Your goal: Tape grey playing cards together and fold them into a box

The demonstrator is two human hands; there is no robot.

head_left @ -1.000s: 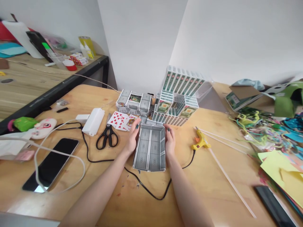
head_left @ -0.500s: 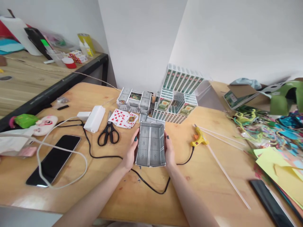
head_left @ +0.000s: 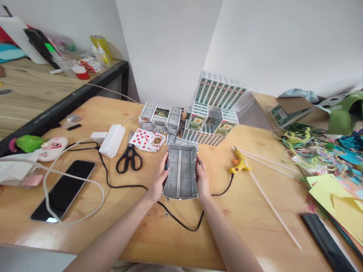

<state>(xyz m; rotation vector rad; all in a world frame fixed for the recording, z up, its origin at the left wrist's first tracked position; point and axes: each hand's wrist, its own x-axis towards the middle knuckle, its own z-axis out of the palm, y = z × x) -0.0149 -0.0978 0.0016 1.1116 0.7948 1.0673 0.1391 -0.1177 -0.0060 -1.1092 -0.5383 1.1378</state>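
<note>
A grey open box made of playing cards (head_left: 181, 170) rests on the wooden table (head_left: 249, 204) in front of me. My left hand (head_left: 159, 180) presses against its left wall and my right hand (head_left: 202, 178) against its right wall, fingers closed on the sides. Just behind the box lie loose red playing cards (head_left: 146, 139), a smaller card-built block (head_left: 160, 118) and a stack of green-and-white card packs (head_left: 213, 117).
Black scissors (head_left: 129, 158), a white charger (head_left: 112, 140) and a phone (head_left: 64, 189) with white cable lie to the left. A yellow glue gun (head_left: 239, 163) with glue sticks sits right; its black cord runs under my arms. Coloured paper scraps (head_left: 326, 158) crowd the right edge.
My hands slid back along the box's sides toward me and the box now looks slightly narrower between them. The view shifted a little.
</note>
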